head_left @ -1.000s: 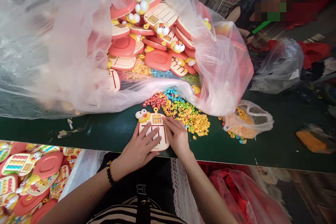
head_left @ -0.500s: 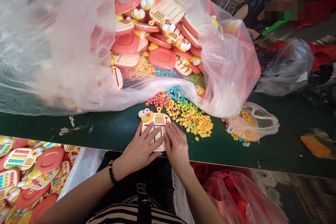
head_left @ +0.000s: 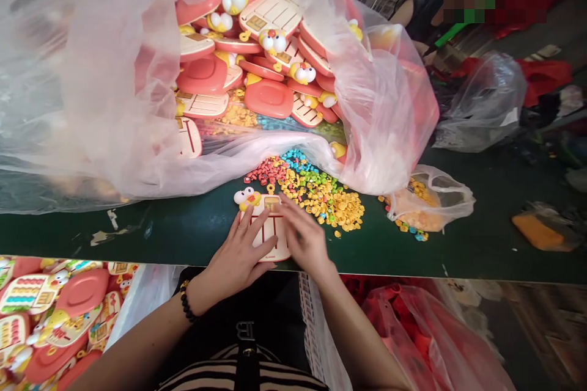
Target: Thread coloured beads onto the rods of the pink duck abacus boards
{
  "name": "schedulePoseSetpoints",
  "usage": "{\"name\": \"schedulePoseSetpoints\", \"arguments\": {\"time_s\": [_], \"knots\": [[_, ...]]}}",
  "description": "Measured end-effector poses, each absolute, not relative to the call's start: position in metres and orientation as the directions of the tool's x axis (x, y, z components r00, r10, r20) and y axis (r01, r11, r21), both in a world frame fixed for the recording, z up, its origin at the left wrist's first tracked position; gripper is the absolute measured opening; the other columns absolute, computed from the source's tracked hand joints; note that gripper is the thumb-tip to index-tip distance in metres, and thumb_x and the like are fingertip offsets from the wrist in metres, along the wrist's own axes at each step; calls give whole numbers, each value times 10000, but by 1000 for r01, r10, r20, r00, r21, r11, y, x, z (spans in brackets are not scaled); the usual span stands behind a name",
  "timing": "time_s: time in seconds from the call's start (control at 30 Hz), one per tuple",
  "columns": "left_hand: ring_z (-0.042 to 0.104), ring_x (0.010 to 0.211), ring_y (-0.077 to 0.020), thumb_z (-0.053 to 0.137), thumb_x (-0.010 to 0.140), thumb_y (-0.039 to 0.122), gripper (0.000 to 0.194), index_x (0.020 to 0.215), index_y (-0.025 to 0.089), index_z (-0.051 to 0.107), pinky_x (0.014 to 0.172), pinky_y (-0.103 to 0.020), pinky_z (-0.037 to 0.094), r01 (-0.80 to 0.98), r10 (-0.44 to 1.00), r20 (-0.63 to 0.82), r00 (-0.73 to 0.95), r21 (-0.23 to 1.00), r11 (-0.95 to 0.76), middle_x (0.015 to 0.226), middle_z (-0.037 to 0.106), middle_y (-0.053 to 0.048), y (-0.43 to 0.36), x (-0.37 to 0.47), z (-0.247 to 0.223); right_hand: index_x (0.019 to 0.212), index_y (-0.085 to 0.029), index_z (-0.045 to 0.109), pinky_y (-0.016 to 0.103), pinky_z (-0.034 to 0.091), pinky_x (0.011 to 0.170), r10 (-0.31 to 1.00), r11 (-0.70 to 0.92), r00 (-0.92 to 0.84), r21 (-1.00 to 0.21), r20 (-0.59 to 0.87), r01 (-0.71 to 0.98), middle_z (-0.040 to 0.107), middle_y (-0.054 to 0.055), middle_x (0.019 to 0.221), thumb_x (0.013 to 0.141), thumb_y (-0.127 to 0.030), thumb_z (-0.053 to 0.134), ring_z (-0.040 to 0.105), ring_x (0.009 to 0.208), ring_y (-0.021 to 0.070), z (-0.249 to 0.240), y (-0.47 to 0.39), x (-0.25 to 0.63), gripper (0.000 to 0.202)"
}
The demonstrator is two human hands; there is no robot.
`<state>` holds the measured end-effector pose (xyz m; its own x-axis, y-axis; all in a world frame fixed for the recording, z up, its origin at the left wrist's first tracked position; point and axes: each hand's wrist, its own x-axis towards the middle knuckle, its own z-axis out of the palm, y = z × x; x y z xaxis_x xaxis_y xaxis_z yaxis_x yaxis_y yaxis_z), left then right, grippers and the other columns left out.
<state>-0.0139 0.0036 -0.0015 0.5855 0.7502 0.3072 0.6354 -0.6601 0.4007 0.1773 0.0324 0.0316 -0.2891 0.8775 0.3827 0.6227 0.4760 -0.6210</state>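
Observation:
A cream toy board (head_left: 274, 250) with a red rim, dark red slots and a yellow duck head with bulging white eyes lies face up at the table's near edge. My left hand (head_left: 238, 250) rests over its left side, fingers spread on the face and thumb along the near edge. Loosely bent and slightly blurred, my right hand (head_left: 305, 241) is at the board's right side with its fingers apart; I see nothing in them. Just behind the board is a pile of small pieces, red (head_left: 266, 171), blue (head_left: 298, 160), green (head_left: 316, 180) and yellow (head_left: 346, 211).
A large clear plastic bag (head_left: 380, 128) full of similar boards (head_left: 269, 98) fills the back. Right of the loose pieces sits a small bag (head_left: 452, 204) of yellow ones. Boards with coloured rows (head_left: 27, 293) are heaped at lower left. Another person's arm (head_left: 406, 12) shows at upper right.
My right hand has lifted and opened somewhat, its index finger now near the board's upper right corner. The left hand stays on the board. The whole view has shifted slightly.

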Motion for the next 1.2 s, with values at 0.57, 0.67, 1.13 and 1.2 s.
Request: {"name": "schedulePoseSetpoints", "arguments": {"time_s": [0.57,0.67,1.13,1.2], "knots": [[277,1397,-350,560,862,532,512,1282,240,557,1127,-666,41,623,687,346,639,291,-726,1399,518,-88,7,-16,10,804,-184,707,338,454,685,942,186,-170,-30,288,982,636,95,769,899,-247,509,571,768,239,23,94,266,228],[276,1388,-386,519,841,636,620,1337,264,511,1087,-713,-34,608,646,333,687,224,-762,1398,522,-83,17,-3,18,869,-180,694,338,470,709,911,152,-85,-139,403,979,663,112,855,933,-286,452,603,803,237,26,88,258,272],[280,1390,-400,465,789,752,872,1434,171,387,1087,-709,-87,690,706,165,689,149,-709,1465,431,-138,26,27,12,931,-230,683,306,545,761,954,252,-17,-771,299,584,713,46,925,893,-268,502,673,819,174,18,75,175,188],[256,1402,-395,451,792,756,891,1446,157,360,1088,-708,-90,686,700,169,693,144,-713,1484,403,-134,26,27,11,958,-235,697,326,540,809,945,283,-30,-770,326,571,712,55,969,904,-259,489,667,891,181,15,75,175,216]]}}
